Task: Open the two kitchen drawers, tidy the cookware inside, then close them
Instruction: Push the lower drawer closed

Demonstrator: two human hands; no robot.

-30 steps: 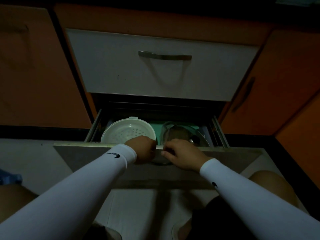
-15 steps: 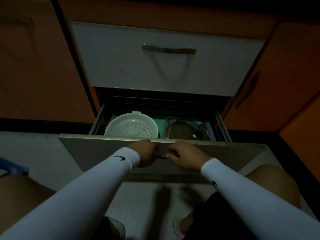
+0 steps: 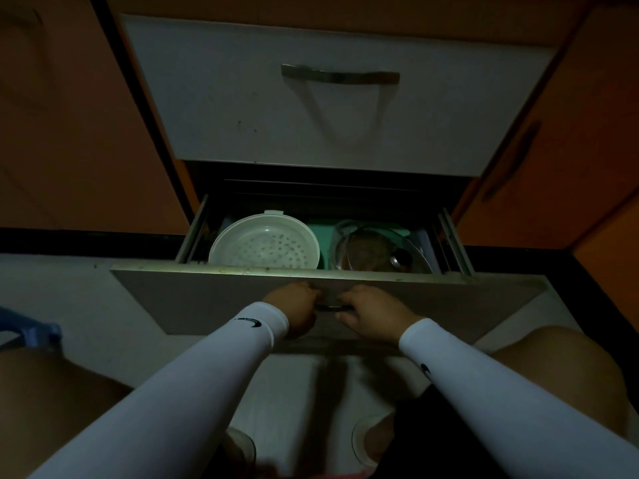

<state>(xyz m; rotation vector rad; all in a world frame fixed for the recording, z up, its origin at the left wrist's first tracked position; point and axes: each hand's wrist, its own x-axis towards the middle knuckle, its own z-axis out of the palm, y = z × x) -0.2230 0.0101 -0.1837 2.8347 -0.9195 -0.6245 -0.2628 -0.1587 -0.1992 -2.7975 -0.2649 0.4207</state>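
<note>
A: Down near the floor, what is the biggest thing?

B: The orange cupboards [image 3: 76,133]. They are on both sides. Between them is the top drawer [image 3: 332,95]. It is grey and shut, with a long metal bar on its front.

A: And under it?

B: The bottom drawer [image 3: 214,299] is pulled part way out. Its grey front comes toward the person.

A: What is inside?

B: A white steamer tray [image 3: 264,245] with lots of little holes sits on the left. A glass lid [image 3: 380,252] with a round knob sits on the right, just beside it. Something green lies under them.

A: Where are the hands?

B: Both are on the front of the bottom drawer, in the middle. The left hand [image 3: 294,311] is curled closed around the handle [image 3: 328,307]. The right hand [image 3: 371,316] is curled closed on it too. Only a bit of the handle peeks out between them. Both arms wear white sleeves [image 3: 193,385].
</note>
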